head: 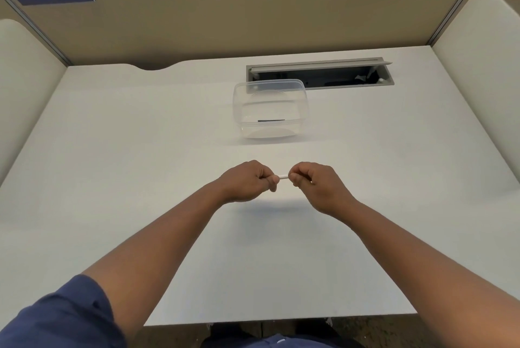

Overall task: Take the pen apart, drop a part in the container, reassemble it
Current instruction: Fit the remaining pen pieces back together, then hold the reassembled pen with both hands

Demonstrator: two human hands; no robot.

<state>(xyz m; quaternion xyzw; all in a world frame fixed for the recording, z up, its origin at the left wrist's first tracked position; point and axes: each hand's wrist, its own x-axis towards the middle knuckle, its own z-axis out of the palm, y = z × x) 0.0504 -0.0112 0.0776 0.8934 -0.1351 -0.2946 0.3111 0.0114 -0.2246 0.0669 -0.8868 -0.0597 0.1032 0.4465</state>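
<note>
A white pen (283, 177) is held level above the middle of the desk, only a short stretch of it showing between my fists. My left hand (247, 180) grips its left end and my right hand (316, 184) pinches its right end; both ends are hidden in my fingers. Farther back stands a clear plastic container (239, 111), open at the top. A thin dark part (271, 121) lies on its floor.
The white desk (140, 164) is walled by tan partitions at the back and cream panels at both sides. An open grey cable tray (320, 73) is sunk into the desk just behind the container. The desk's front edge runs below my forearms.
</note>
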